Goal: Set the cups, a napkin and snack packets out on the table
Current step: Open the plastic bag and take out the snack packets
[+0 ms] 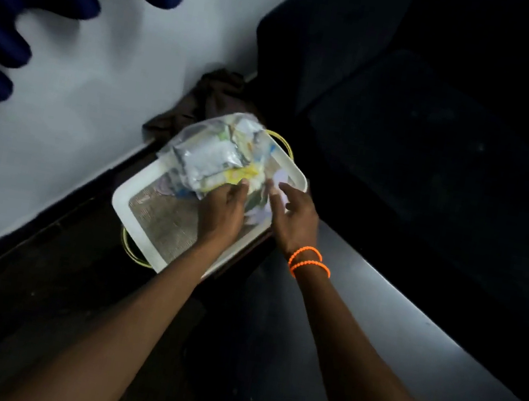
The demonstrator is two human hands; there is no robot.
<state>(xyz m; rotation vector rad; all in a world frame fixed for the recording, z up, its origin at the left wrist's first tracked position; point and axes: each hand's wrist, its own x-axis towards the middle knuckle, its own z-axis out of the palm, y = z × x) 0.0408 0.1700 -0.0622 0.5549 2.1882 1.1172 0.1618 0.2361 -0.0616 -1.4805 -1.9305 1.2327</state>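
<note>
Presently our left hand (223, 209) fingers pinch the clear bag of snack packets (215, 154) over the white tray (124, 202), right hand (291, 218) fingers spread, probably to unpack.

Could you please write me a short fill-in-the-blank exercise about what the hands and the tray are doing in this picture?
1. The left hand grips a clear plastic bag of snack packets over a white ____.
2. The beaded bands on the right wrist are ____ in colour.
3. The right hand, fingers spread, holds ____.
4. The dark crumpled cloth lies against the ____, beyond the tray.

Missing words: tray; orange; nothing; wall
</note>
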